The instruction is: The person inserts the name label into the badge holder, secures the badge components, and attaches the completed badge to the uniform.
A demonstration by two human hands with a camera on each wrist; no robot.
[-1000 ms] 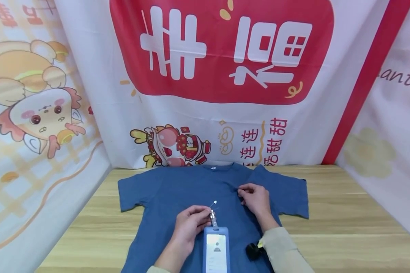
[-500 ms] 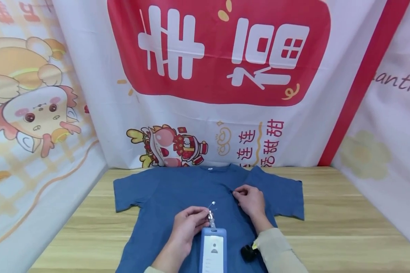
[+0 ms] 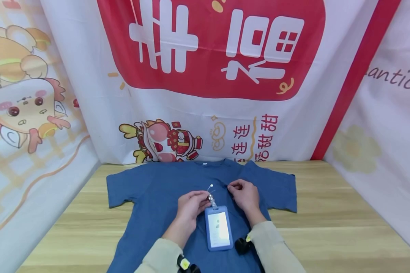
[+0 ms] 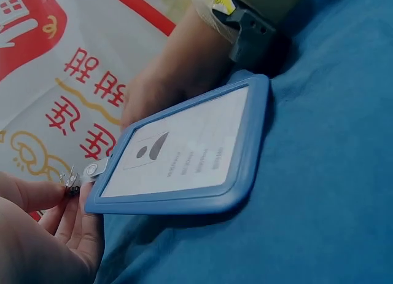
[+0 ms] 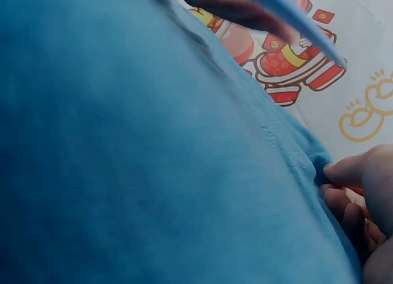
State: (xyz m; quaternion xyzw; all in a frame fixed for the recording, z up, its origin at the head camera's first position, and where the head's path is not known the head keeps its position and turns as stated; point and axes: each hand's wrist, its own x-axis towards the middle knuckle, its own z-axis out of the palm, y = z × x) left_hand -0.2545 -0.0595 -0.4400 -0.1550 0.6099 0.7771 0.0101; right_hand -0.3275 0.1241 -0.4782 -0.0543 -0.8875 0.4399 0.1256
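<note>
A blue T-shirt lies spread out, its neckline at the far side. My left hand pinches the metal clip of a blue-framed ID badge holder between thumb and fingers. The holder hangs tilted over the shirt front, its white card facing up. An opened safety pin sticks up from the clip, beyond the left fingertips. My right hand pinches a fold of the shirt's chest, just right of the pin. In the right wrist view the thumb presses against the gathered cloth.
The shirt is on a wood-grain table. Printed white cloth hangs behind it, with more cloth at both sides. A black wrist camera sits at the right cuff; another is at the left cuff.
My left hand has moved forward and closer to the right hand, bringing the badge holder fully into view. The right hand keeps its pinch on the shirt. The head view has shifted slightly.
</note>
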